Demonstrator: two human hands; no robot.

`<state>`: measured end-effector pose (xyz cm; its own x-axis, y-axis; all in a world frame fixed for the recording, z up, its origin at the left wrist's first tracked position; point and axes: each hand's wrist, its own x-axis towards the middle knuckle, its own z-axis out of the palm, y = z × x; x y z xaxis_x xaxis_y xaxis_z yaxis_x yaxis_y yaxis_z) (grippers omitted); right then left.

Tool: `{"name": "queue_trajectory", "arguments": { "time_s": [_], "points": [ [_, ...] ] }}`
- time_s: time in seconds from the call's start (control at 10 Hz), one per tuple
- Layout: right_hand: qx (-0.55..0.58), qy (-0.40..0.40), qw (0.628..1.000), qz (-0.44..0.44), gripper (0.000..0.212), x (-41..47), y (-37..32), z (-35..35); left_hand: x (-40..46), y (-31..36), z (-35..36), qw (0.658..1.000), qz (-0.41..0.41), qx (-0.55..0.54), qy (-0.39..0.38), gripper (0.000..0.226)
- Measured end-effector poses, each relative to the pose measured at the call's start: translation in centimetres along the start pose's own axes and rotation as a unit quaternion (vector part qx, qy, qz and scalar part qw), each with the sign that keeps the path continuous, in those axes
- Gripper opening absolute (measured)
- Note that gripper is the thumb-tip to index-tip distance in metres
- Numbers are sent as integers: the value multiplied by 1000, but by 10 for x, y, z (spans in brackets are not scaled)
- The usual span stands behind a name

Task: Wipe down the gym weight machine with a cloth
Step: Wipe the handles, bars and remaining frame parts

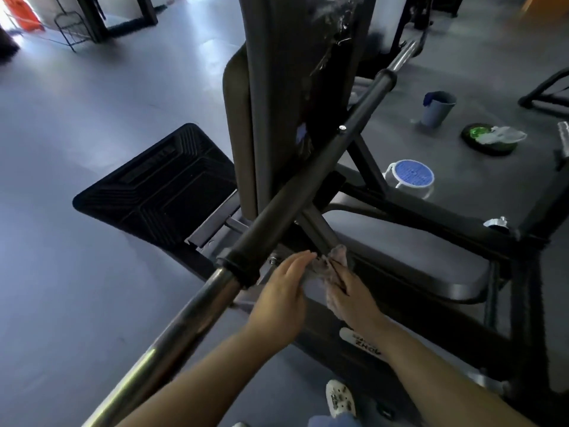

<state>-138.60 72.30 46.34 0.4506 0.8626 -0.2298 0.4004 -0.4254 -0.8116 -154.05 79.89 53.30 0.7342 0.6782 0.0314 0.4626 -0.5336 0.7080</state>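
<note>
overall, head view, one frame inspected. weight machine point(277, 118) fills the centre: a tall dark back pad stands upright, a long bar point(308, 180) crosses it on a diagonal from lower left to upper right, dark sleeve in the middle, bare bright metal at both ends. black ribbed footplate point(157, 186) sits to the left of the pad, tilted, low near the floor. grey seat pad point(415, 266) lies to the right, below the frame tubes.

left hand point(280, 291) reaches under the bar, fingers straight and held together, tips touching the frame just beside the cloth; it grips nothing. right hand point(354, 300) lies over the cloth point(334, 260), pressing it against the slanted frame tube point(317, 229) where that tube meets the seat edge. cloth is pale grey, crumpled, bunched above and beneath the fingers; whether the right fingers are curled round it or flat on it cannot be told with certainty.

on the floor, right side, well apart from the hands: a blue cup point(437, 109) with something dark blue hanging at its rim, a white tub with a blue lid point(411, 177), a dark disc with a green centre point(486, 140) carrying a crumpled pale wrapper. a white shoe point(340, 399) shows at the bottom edge. a wire rack point(72, 29) stands far left at the back.
</note>
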Motion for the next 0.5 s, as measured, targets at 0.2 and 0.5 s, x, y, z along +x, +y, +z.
{"name": "queue_trajectory", "arguments": {
  "time_s": [0.2,0.5],
  "points": [
    [4,-28,999,-22,48,82,23,-49,59,-3,78,973,-205,-106,-17,51],
    [-90,-86,989,-82,56,176,33,-16,141,-15,127,892,-323,-297,108,36]
  ]
}}
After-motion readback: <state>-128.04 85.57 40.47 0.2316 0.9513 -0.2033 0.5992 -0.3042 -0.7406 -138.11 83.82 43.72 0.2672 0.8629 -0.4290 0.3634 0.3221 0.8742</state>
